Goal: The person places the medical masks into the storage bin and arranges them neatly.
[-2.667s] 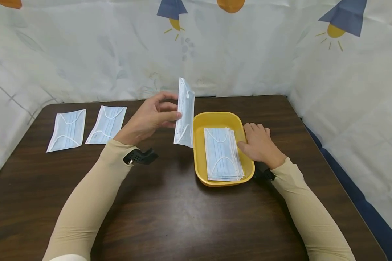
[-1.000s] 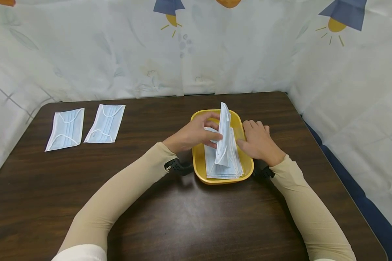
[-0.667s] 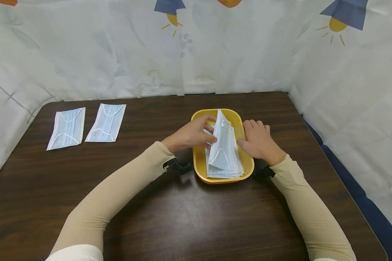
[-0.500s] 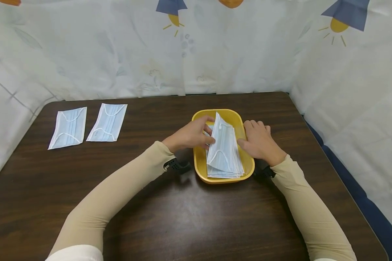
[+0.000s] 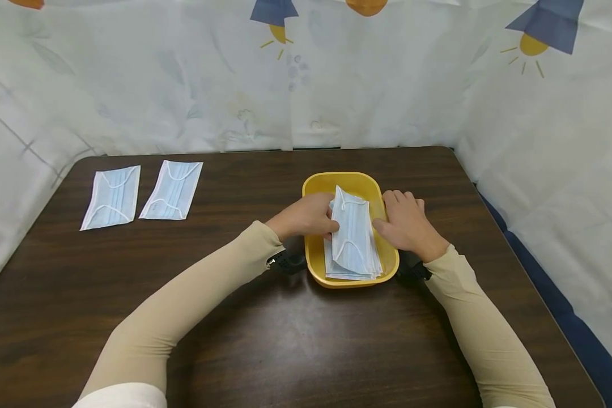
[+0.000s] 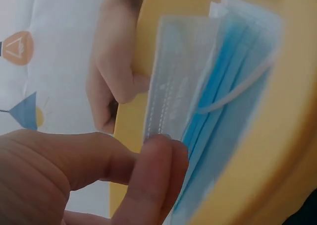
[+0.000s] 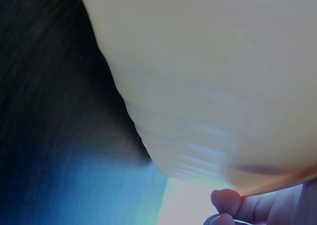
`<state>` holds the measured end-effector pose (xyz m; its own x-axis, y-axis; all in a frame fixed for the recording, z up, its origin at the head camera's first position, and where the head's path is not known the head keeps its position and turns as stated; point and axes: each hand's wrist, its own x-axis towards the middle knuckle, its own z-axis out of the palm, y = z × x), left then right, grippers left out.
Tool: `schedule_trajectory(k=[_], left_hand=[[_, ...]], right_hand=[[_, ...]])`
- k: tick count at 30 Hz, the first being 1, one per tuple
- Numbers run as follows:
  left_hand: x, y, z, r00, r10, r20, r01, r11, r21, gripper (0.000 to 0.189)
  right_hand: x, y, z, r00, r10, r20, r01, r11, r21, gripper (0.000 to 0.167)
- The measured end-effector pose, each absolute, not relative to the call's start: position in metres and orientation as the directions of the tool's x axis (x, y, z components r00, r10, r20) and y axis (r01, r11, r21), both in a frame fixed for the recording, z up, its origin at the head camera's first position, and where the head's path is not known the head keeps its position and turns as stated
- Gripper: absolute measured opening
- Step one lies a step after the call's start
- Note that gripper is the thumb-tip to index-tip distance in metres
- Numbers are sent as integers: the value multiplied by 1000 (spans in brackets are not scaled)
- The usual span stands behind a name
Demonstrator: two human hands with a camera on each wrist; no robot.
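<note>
A light blue face mask (image 5: 351, 232) lies on a stack of similar masks inside a yellow plastic basket (image 5: 314, 266). My left hand (image 5: 308, 216) reaches over the basket's left rim and pinches this mask's left edge. The left wrist view shows the thumb and fingers (image 6: 153, 173) closed on the mask's white border (image 6: 171, 71), with pleats and an ear loop beside it. My right hand (image 5: 408, 224) grips the basket's right rim, thumb on the inside. In the right wrist view its fingertips (image 7: 227, 201) sit below the basket's outer wall (image 7: 198, 86).
Two more masks, a left one (image 5: 112, 197) and a right one (image 5: 172, 190), lie flat side by side at the far left of the dark wooden table (image 5: 265, 351). A white patterned curtain (image 5: 194, 79) hangs behind the table and along its sides.
The left hand has carried the mask rightward from beside the basket and lowered it from upright to nearly flat on the stack. The right hand has stayed on the rim.
</note>
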<state>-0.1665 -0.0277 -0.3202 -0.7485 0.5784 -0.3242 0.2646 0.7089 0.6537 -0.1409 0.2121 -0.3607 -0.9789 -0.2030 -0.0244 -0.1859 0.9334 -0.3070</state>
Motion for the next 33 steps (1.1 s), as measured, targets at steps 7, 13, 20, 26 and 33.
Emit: schedule_trajectory(k=[7, 13, 20, 26, 33], left_hand=[[-161, -29, -320, -756, 573, -318, 309, 739, 598, 28], [-154, -41, -310, -790, 540, -291, 343, 782, 520, 31], [-155, -56, -302, -801, 546, -245, 340, 753, 564, 51], [-159, -73, -298, -813, 557, -171, 334, 686, 647, 60], [-162, -101, -301, -839, 540, -59, 318, 576, 753, 54]], right_hand=[[-141, 212, -359, -978, -208, -31, -188, 930, -315, 39], [-140, 210, -358, -976, -215, -33, -194, 928, -317, 38], [-140, 211, -360, -978, -209, -23, -191, 928, -320, 33], [-139, 210, -360, -979, -203, -30, -184, 932, -313, 37], [-137, 209, -359, -978, -204, -30, -185, 933, -308, 38]])
